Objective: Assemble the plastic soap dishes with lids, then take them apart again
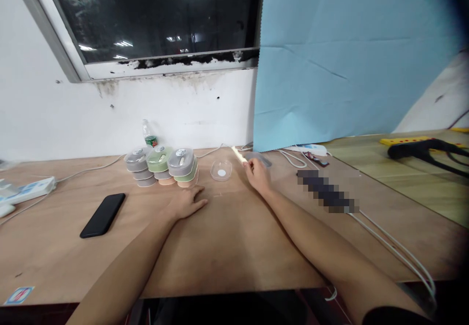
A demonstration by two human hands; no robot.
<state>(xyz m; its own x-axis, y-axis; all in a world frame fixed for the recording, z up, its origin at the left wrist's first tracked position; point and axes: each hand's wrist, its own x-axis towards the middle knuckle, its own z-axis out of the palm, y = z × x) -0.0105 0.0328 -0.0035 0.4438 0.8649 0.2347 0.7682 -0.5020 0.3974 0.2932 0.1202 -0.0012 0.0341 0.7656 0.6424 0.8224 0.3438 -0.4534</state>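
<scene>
- Brown tabletop (216,247) stands against a white wall (208,105); a dark window (157,17) is set above
- Far left: white power strip (36,186); to its right, a black phone (103,215) lies flat
- Left of centre: three box stacks side by side, namely left stack (137,160), middle stack (159,160) with green lid, and right stack (182,163) with grey lid; tops are covered and stacking appears done; a clear bottle (149,137) stands behind
- Left hand (188,204): low over the tabletop, just in front of the right stack; fingers loosely spread, thumb apart, nothing visible in the grip
- Centre: clear piece (215,170), bearing a white disc, lies between the hands, apart from the stacks and not fitted to any box
- Right hand (258,176): thumb and fingers pinched on the near end of a pale strip (238,154); strip not set down, so its handling is judged unfinished
- Just beyond the right hand: grey translucent piece (264,159), partly hidden, separate from the stacks
- Right: blue sheet (330,61) hangs over the wall; the dark item (326,190) below is pixelated and cannot be identified
</scene>
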